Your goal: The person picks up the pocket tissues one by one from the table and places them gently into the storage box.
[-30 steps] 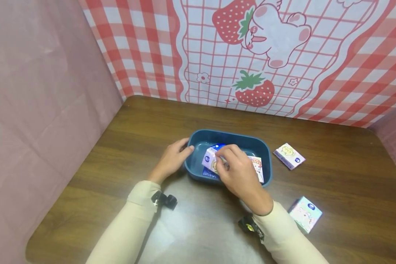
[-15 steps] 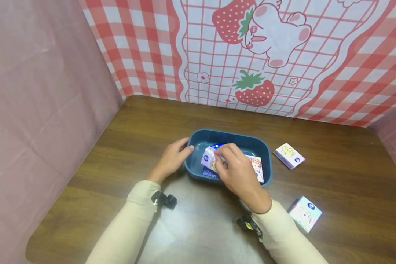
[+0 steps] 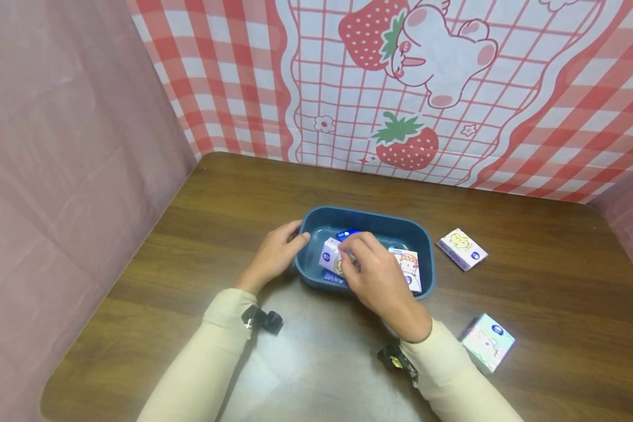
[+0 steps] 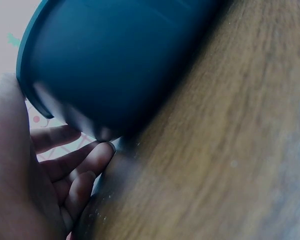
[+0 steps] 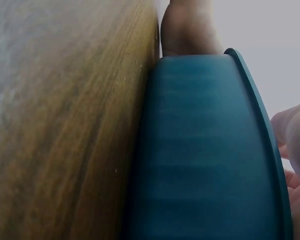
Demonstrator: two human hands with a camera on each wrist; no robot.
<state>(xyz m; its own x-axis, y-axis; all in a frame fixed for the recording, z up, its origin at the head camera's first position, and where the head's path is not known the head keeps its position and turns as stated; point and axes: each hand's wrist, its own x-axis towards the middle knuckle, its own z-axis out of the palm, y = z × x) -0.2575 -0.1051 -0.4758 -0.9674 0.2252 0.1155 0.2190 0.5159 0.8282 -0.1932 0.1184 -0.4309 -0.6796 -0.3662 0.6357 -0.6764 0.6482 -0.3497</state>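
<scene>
On the table stands a dark teal plastic basin (image 3: pixel 366 214), rounded at the corners. At its left end my left hand (image 3: pixel 276 253) grips it, thumb over the rim and fingers against the outside wall (image 4: pixel 115 65). My right hand (image 3: pixel 382 275) reaches over the near rim and pinches a small lilac packet (image 3: pixel 329 258) with a blue oval mark. Below that packet, blue packaging (image 3: pixel 333 278) shows, partly hidden by the hand. A white packet with a cartoon face (image 3: pixel 410 271) lies in the basin's right end. In the right wrist view the right hand's fingers (image 5: pixel 295 135) show beyond the rim.
Right of the basin lies a lilac-sided packet with a yellow drawing (image 3: pixel 461 248). Nearer the front, a pale blue-green packet (image 3: pixel 488 343) sits beside the right sleeve (image 3: pixel 448 363). A red-and-white checked cloth (image 3: pixel 253 82) hangs behind the wooden table (image 3: pixel 190 246).
My right hand has shifted slightly left with the lilac packet. More of the white packet shows on the right. The left hand and the basin stay in place.
</scene>
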